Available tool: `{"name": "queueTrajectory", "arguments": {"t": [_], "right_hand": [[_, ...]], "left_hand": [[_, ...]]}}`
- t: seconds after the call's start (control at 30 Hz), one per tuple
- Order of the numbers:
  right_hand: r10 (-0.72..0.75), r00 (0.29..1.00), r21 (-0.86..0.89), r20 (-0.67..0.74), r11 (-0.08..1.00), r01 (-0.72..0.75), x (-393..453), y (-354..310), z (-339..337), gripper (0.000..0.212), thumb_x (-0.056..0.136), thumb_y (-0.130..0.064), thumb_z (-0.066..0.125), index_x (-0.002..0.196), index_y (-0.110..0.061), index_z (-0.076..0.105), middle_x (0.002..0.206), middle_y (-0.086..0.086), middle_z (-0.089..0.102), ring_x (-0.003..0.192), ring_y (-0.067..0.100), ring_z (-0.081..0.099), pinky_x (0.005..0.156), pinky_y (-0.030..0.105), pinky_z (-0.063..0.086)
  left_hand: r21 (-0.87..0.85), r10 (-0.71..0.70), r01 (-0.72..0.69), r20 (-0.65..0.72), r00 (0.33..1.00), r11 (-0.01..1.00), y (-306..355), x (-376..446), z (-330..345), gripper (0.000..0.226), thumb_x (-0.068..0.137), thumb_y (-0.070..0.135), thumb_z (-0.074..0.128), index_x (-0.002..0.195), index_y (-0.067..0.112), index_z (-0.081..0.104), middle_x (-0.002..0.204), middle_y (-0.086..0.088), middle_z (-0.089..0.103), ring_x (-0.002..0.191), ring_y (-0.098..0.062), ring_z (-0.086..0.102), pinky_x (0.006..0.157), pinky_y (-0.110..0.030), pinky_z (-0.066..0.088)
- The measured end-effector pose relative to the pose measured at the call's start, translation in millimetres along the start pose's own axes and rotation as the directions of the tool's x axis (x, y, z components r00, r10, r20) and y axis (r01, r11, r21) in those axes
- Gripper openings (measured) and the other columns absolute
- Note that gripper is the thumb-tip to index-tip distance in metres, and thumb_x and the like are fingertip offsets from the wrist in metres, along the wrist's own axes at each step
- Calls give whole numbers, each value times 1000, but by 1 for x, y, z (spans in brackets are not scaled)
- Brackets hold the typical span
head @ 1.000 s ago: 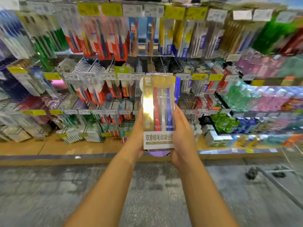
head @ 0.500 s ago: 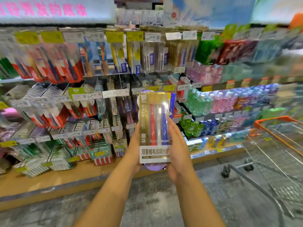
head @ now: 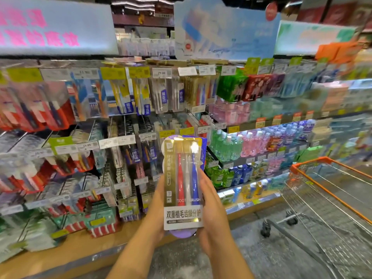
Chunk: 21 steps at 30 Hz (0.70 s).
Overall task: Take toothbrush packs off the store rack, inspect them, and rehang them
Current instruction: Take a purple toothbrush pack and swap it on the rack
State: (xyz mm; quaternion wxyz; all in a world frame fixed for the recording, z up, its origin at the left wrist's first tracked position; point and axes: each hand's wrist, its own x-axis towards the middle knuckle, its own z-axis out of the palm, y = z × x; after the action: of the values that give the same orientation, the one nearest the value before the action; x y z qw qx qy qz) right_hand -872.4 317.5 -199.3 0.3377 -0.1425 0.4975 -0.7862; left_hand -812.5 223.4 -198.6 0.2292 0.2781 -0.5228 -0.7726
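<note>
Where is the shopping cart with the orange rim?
In the head view the shopping cart stands on the floor at the right, beside the shelves of mouthwash bottles and to the right of the toothbrush pack held in both hands.

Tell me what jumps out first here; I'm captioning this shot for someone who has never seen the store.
Dead centre, a gold toothbrush pack with red, white and blue brushes is held upright between the left hand and the right hand, other packs tucked behind it. Behind hangs a crowded rack of toothbrush packs; an orange-rimmed shopping cart stands at the lower right.
</note>
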Motion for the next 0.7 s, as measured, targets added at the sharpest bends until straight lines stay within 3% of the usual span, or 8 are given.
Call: {"name": "queueTrajectory", "arguments": {"t": [0.13, 0.2, 0.33, 0.43, 0.6, 0.7], "right_hand": [[2, 1000, 5, -21, 1000, -2, 28, -1, 2, 34, 107, -34, 45, 136, -35, 64, 133, -7, 69, 120, 16, 68, 101, 45, 56], [2, 1000, 15, -21, 1000, -2, 44, -1, 3, 34, 106, -33, 47, 136, -34, 64, 135, -6, 69, 122, 17, 67, 105, 47, 53], [8, 1000, 45, -27, 999, -6, 75, -5, 13, 32, 105, -33, 47, 131, -33, 66, 125, -6, 74, 112, 16, 72, 90, 38, 59], [12, 999, 23, -49, 1000, -11, 102, -4, 21, 35, 103, -37, 50, 135, -33, 64, 134, -5, 69, 121, 18, 68, 103, 46, 54], [8, 997, 18, -71, 1000, -6, 140, 2, 35, 36, 103, -36, 51, 136, -31, 64, 136, -6, 68, 125, 16, 65, 106, 45, 51], [6, 997, -15, -73, 1000, -7, 158, 7, 46, 37, 103, -36, 50, 137, -30, 63, 134, -5, 69, 122, 16, 67, 105, 45, 52]], "left_hand": [[-15, 11, -10, 57, 998, 1000, 0, 30, -4, 31, 103, 36, 46, 87, 16, 63, 56, 5, 68, 47, -9, 66, 46, -21, 52], [-37, 35, -32, 84, 996, 999, 4, 44, -6, 27, 95, 40, 52, 93, 16, 64, 59, 4, 71, 50, -9, 68, 47, -20, 52], [-59, 78, -73, 84, 993, 996, 10, 81, -13, 49, 79, 50, 59, 115, 17, 65, 77, 3, 78, 69, -12, 75, 61, -26, 56], [-75, 98, -92, 91, 991, 993, 15, 109, -20, 33, 94, 38, 58, 120, 20, 66, 86, 1, 79, 76, -13, 77, 63, -26, 58], [-102, 117, -106, 111, 987, 989, 25, 144, -34, 71, 62, 58, 68, 124, 23, 66, 99, -3, 79, 87, -17, 77, 73, -31, 59], [-120, 83, -71, 99, 992, 990, 26, 165, -47, 43, 84, 51, 61, 118, 25, 69, 97, -5, 77, 83, -17, 77, 72, -32, 61]]}}
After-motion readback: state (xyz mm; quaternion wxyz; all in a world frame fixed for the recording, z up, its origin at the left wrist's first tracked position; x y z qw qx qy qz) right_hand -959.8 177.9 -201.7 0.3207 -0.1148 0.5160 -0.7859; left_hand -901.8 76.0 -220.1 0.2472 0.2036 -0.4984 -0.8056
